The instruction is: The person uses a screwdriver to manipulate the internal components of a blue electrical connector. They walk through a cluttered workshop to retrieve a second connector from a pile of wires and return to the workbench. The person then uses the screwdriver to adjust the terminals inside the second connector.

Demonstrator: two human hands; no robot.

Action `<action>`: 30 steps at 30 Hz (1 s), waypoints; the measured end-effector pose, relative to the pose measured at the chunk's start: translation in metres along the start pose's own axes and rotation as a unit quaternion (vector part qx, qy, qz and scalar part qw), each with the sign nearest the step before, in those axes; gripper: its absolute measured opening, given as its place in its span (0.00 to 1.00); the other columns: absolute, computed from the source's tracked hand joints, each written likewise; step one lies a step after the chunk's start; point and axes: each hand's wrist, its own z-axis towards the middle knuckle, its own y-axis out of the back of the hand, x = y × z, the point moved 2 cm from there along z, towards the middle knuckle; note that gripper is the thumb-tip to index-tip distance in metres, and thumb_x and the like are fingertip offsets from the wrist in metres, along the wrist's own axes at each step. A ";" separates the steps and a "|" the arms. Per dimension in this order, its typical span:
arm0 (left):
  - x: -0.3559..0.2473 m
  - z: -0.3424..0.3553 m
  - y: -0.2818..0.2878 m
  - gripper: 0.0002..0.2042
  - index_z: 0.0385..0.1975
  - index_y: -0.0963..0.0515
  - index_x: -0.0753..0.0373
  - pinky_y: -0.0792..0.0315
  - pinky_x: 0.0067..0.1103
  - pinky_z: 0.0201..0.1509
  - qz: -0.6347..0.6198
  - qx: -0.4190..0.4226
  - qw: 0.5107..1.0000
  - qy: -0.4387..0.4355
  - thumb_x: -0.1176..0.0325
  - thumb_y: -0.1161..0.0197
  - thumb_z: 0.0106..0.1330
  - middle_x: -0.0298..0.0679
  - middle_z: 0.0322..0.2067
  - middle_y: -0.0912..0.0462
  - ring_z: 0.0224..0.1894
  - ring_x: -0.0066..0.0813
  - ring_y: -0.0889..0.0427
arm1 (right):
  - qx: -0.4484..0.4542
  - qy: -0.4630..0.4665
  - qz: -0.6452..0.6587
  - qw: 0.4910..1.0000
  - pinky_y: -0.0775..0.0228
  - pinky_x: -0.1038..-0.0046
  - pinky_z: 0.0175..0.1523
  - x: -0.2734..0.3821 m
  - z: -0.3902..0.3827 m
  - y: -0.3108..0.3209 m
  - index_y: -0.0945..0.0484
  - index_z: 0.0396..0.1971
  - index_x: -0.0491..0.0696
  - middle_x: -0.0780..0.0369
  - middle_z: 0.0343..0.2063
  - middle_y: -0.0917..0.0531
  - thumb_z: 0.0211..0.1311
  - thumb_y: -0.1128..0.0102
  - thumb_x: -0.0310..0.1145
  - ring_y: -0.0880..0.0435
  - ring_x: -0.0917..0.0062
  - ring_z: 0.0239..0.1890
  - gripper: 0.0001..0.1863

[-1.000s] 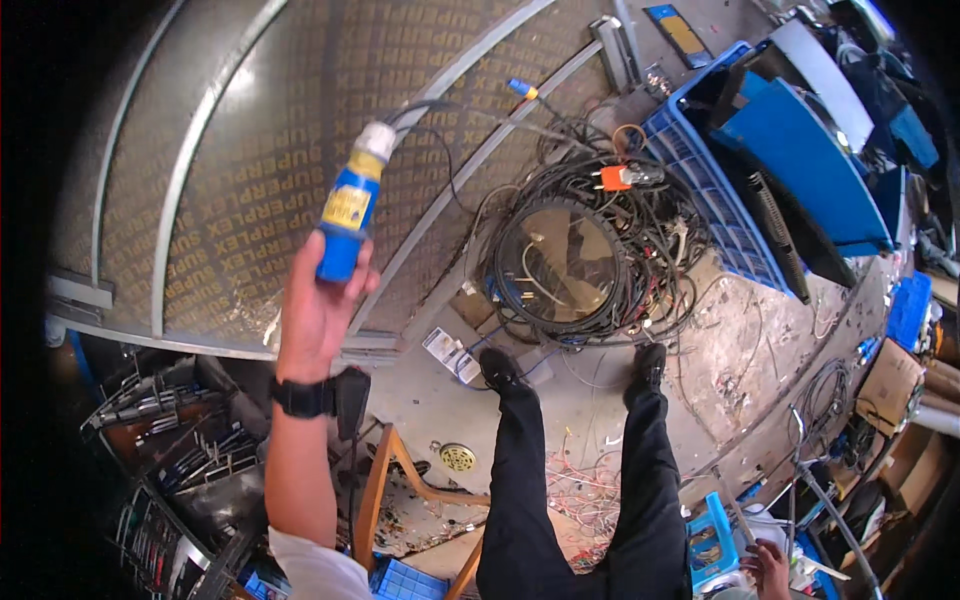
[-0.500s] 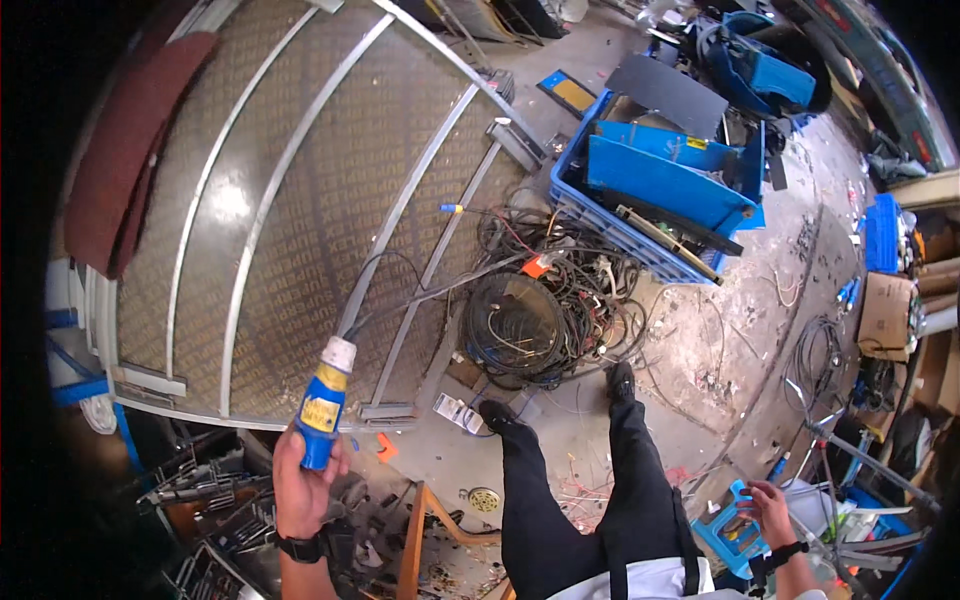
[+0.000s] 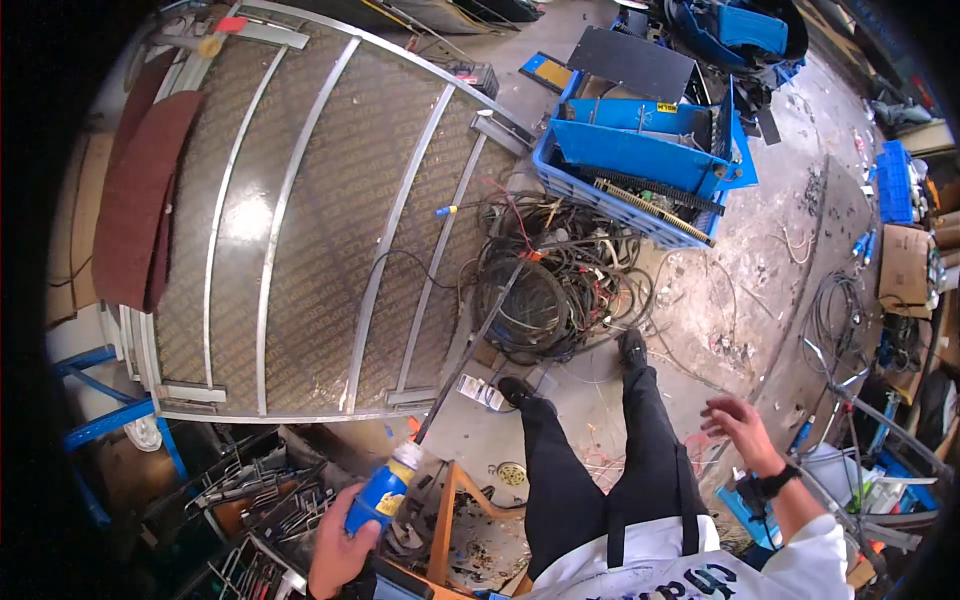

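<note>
My left hand (image 3: 342,545) is wrapped round a blue bottle-shaped cylinder (image 3: 380,498) with a yellow label and a whitish neck. From that neck, or behind it, a long dark cable or rod (image 3: 470,352) runs to the coiled black cables (image 3: 530,300) on the floor; whether the two are joined I cannot tell. My right hand (image 3: 738,428) hangs in the air with fingers apart and nothing in them. A light-blue plastic piece (image 3: 745,510) lies under its forearm.
A metal-framed brown panel (image 3: 330,230) fills the left side. Ahead stands a blue crate (image 3: 600,205) with blue metal parts. Metal racks (image 3: 270,500) sit at lower left, beside a wooden frame (image 3: 447,520). Shelving with a cardboard box (image 3: 905,270) lines the right.
My left hand has moved right and lower with the blue cylinder, now tilted to the right. The dark cable looks straighter. My right hand has risen and moved slightly left, its fingers spreading.
</note>
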 end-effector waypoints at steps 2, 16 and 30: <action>0.002 -0.018 0.013 0.30 0.56 0.33 0.70 0.29 0.17 0.35 0.009 -0.017 1.000 -0.014 0.56 0.35 0.60 0.39 0.39 0.23 0.36 0.20 0.25 | 0.033 0.027 -0.008 0.999 0.24 0.74 0.44 0.016 0.002 -0.016 0.28 0.50 0.40 0.57 0.41 0.18 0.67 0.46 0.32 0.18 0.75 0.39 0.16; -0.025 -0.172 0.111 0.26 0.61 0.36 0.63 0.32 0.38 0.56 0.215 -0.178 0.956 -0.092 0.68 0.37 0.63 0.57 0.54 0.29 0.54 0.55 0.28 | 0.064 0.058 -0.022 0.996 0.24 0.76 0.42 0.006 -0.022 -0.039 0.26 0.49 0.40 0.61 0.37 0.18 0.66 0.47 0.29 0.19 0.79 0.36 0.14; -0.061 -0.144 0.070 0.23 0.50 0.32 0.65 0.28 0.22 0.25 -0.202 -0.240 0.947 -0.064 0.50 0.45 0.67 0.42 0.31 0.22 0.27 0.26 0.23 | 0.037 0.080 0.032 0.996 0.24 0.75 0.42 0.004 -0.035 0.003 0.25 0.48 0.41 0.60 0.39 0.18 0.66 0.46 0.30 0.19 0.78 0.38 0.14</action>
